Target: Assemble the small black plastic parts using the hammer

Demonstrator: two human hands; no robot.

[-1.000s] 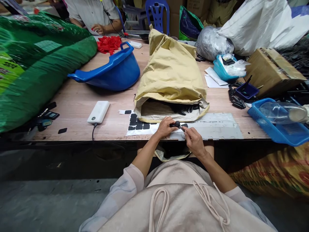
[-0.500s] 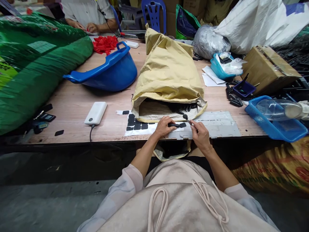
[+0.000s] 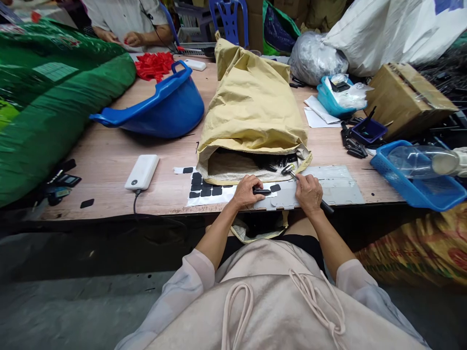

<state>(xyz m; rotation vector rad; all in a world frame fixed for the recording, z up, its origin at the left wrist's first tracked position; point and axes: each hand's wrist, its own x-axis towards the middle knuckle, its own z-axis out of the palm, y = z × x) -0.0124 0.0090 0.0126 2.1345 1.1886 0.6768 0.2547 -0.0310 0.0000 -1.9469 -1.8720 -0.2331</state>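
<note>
My left hand (image 3: 246, 191) is closed on a small black plastic piece (image 3: 263, 192), held low over the white sheet at the table's front edge. My right hand (image 3: 308, 192) grips a small hammer (image 3: 288, 169); its metal head points away from me and the black handle end sticks out behind the hand. Black rounded-square stickers (image 3: 205, 192) lie in rows on the white sheet, and a single sticker (image 3: 275, 187) sits just beyond the black piece. Right behind both hands, a yellow sack (image 3: 255, 112) lies with its mouth towards me, several black pieces inside.
A blue basin (image 3: 164, 109) and a white power bank (image 3: 142, 172) with a cable are on the left. To the right are a blue basket (image 3: 419, 187) with a plastic bottle and a cardboard box (image 3: 404, 102). Across the table, a person's hands (image 3: 133, 39) work near red pieces (image 3: 153, 66).
My right hand has moved right, and the hammer has turned so that its metal head shows and its handle sticks out behind. My left hand keeps hold of the black piece.
</note>
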